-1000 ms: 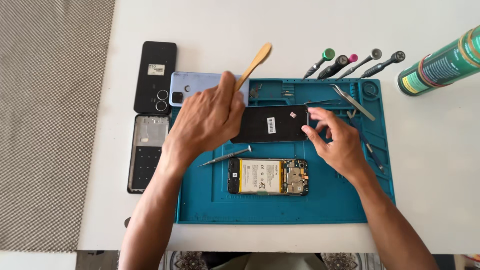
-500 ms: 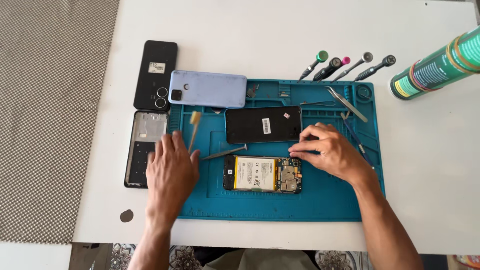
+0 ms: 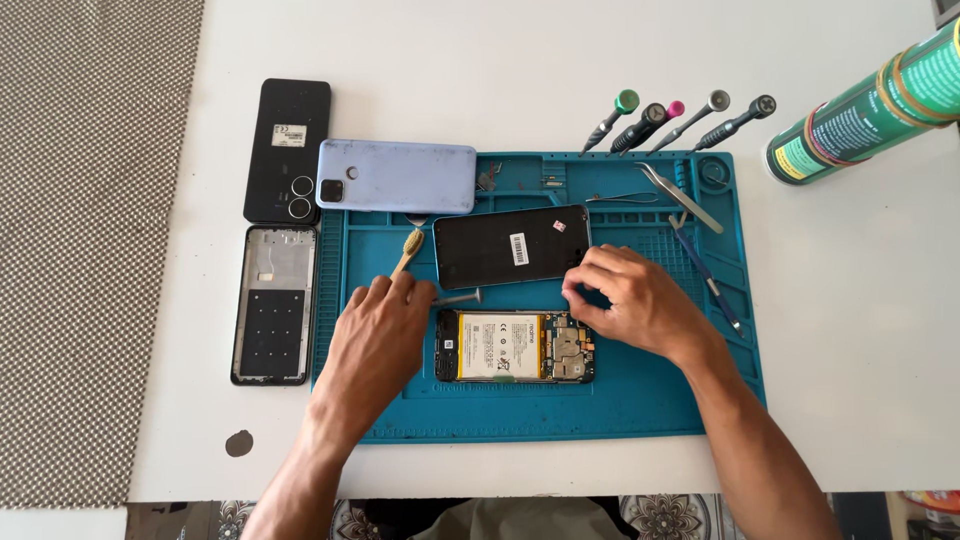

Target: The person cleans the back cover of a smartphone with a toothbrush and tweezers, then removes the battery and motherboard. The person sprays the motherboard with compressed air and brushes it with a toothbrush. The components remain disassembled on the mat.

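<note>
1. Opened phone (image 3: pixel 515 347), back off, battery & board showing, lies low-centre of frame on the blue mat (image 3: pixel 620 410). Long axis runs left-right across the frame; battery end twd frame left, board end twd frame right.
2. Left hand (image 3: pixel 375 340) sits just beside the phone's left end, palm down, fingers loosely together. Fingertips touch or nearly touch the handle of a small brush (image 3: pixel 408 252) that points up-frame w/ a slight tilt; can't tell if it's gripped or just resting under them.
3. Right hand (image 3: pixel 640 300) is at the phone's right (board) end, fingers curled, thumb & forefinger tips drawn close together. If they pinch smth small, it's hidden; can't tell.
4. Nearer hand: right one overlaps the board corner, so slightly closer; left is at the edge, apart from the battery.
5. Black screen panel (image 3: pixel 512 246) lies just above the phone, roughly parallel, slightly tilted, betw both hands.
6. A thin metal tool (image 3: pixel 455 297) lies betw panel & phone, also left-right.
7. Lilac back cover (image 3: pixel 397 176) upper left of mat; screwdrivers (image 3: pixel 680 118) top right.
</note>
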